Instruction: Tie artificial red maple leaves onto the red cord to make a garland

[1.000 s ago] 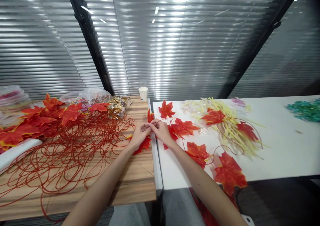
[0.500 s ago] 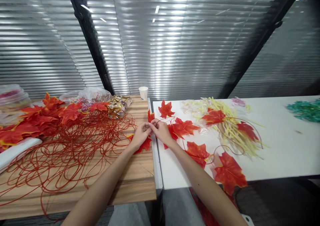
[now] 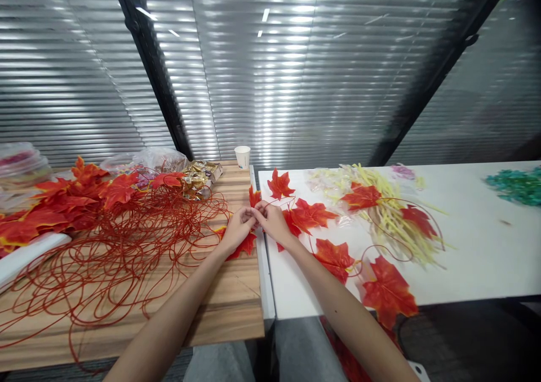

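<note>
Fingertips meeting over the gap between two tables, my left hand (image 3: 237,229) and my right hand (image 3: 274,222) are both closed in a pinch. A thin red cord (image 3: 270,203) emerges by my right fingers; the exact pinched spot is hidden. Just beyond my fingertips stands a small red-orange artificial maple leaf (image 3: 254,196). Another maple leaf (image 3: 244,248) lies partly under my left hand. To the right, leaves joined by cord, such as one leaf (image 3: 313,215), spread over the white table and hang past its front edge.
A tangled heap of red cord (image 3: 139,241) covers the wooden table (image 3: 236,314), with piled maple leaves (image 3: 63,207) at left. Gold packets (image 3: 198,179) and a paper cup (image 3: 242,157) stand behind. Yellow strips (image 3: 384,218) and a green pile (image 3: 518,186) occupy the white table (image 3: 477,258).
</note>
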A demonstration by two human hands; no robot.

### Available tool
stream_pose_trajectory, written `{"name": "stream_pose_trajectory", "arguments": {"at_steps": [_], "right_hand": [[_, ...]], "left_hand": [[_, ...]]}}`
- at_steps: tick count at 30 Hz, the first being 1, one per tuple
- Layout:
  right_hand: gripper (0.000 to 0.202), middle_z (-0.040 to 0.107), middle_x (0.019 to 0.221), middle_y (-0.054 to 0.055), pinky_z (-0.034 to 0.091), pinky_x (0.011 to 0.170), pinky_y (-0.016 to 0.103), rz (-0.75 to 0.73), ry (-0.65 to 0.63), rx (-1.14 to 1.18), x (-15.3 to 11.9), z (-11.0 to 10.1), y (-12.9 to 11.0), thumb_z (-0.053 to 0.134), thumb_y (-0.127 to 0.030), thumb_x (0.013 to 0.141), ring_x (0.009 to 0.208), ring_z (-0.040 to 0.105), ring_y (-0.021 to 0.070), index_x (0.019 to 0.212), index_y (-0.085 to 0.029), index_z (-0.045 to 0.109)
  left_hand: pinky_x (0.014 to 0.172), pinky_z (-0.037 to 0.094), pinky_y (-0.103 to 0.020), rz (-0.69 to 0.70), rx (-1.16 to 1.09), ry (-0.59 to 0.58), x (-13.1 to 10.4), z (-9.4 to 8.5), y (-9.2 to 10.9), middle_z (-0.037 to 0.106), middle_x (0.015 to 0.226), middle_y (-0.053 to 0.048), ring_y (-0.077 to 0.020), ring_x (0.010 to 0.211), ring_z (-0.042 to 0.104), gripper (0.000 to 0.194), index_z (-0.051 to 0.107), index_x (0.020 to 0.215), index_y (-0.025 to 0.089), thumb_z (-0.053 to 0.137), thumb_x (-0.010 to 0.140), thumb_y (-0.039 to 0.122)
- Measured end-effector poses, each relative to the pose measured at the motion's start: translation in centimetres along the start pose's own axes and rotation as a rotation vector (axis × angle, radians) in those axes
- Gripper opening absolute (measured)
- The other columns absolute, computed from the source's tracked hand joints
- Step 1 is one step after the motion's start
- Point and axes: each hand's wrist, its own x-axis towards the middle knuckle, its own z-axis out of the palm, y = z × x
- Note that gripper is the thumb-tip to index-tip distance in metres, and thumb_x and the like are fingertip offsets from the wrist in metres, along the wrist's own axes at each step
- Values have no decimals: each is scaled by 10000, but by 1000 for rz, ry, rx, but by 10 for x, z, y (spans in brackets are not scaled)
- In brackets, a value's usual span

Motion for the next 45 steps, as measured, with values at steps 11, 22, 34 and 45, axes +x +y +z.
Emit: {"name": "stream_pose_trajectory", "arguments": {"at_steps": [11, 22, 34, 45], "right_hand": [[165, 557, 563, -12, 370, 518, 217, -4, -2, -5, 0, -1, -2, 458, -305, 803, 520, 500, 122, 733, -188, 551], [170, 594, 605, -3, 405, 560, 231, -19, 18, 40, 0, -3, -4, 454, -312, 808, 542, 535, 126, 744, -190, 553], [180, 626, 667, 18, 452, 565, 238, 3, 76, 204, 1, -3, -7, 472, -315, 796, 564, 575, 133, 757, -174, 576], [197, 615, 654, 21, 444, 553, 237, 21, 146, 206, 1, -4, -8, 484, -331, 791, 579, 567, 138, 738, -170, 585]], "left_hand": [[594, 445, -227, 10, 2, -4, 0, 1, 2, 578, 670, -10, -109, 609, 548, 123, 539, 771, 140, 565, 666, 199], [667, 443, -253, 46, -15, -1, -2, 1, 7, 615, 740, -29, -124, 670, 567, 189, 565, 802, 136, 589, 682, 279], [651, 456, -257, 16, -10, 34, -4, -1, 12, 624, 737, -38, -119, 641, 559, 294, 569, 885, 122, 615, 666, 312], [614, 450, -232, 45, -10, 20, -4, 0, 12, 607, 650, -18, -104, 598, 549, 281, 576, 901, 113, 624, 664, 257]]}}
